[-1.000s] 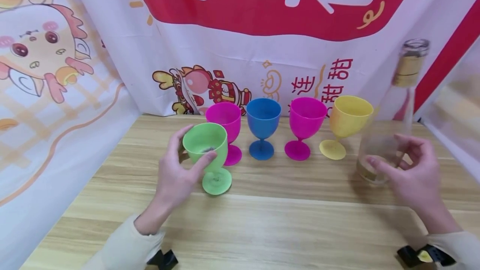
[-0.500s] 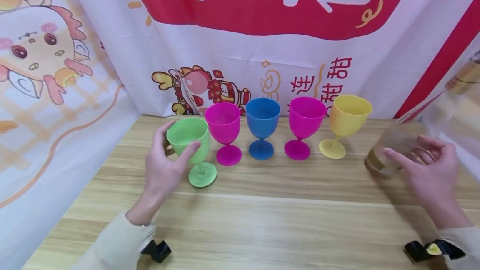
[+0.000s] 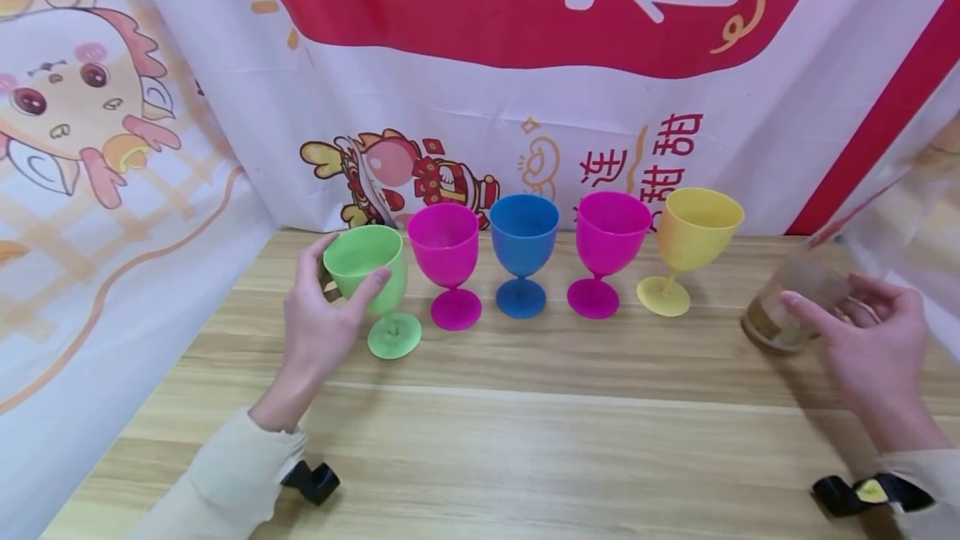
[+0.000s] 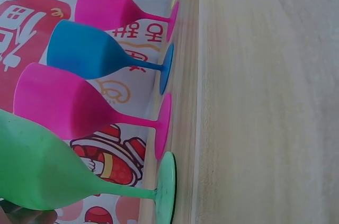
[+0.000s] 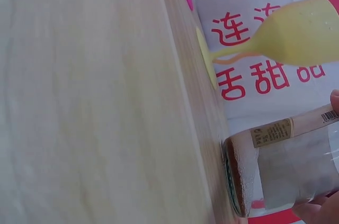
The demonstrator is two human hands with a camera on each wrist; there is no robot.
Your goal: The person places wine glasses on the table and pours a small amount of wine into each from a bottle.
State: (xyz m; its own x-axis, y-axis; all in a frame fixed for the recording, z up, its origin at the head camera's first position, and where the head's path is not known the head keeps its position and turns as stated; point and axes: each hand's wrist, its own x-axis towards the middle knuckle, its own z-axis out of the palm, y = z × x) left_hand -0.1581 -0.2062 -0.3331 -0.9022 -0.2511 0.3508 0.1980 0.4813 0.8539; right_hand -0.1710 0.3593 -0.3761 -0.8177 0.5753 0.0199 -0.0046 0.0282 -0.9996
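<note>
My left hand (image 3: 326, 323) grips the bowl of a light green plastic goblet (image 3: 363, 273), thumb across its front. This green cup stands at the left end of a row of goblets, its foot (image 4: 166, 189) low at the tabletop. On the right, my right hand (image 3: 881, 348) holds a clear glass bottle (image 3: 772, 319) near its lower part. Some brown, foamy liquid (image 5: 243, 173) sits in the bottle's bottom, below a pale label (image 5: 273, 131). The bottle's neck runs faint and blurred toward the right edge of the head view.
Between the hands stand a magenta goblet (image 3: 444, 248), a blue goblet (image 3: 523, 244), another magenta goblet (image 3: 613, 240) and a yellow goblet (image 3: 697, 236). They line the back of the wooden table (image 3: 525, 457), close before a printed cloth (image 3: 465, 107).
My left hand has carried the green goblet left and back, out from in front of the magenta one. My right hand has moved right with the bottle, whose neck has swung rightward.
</note>
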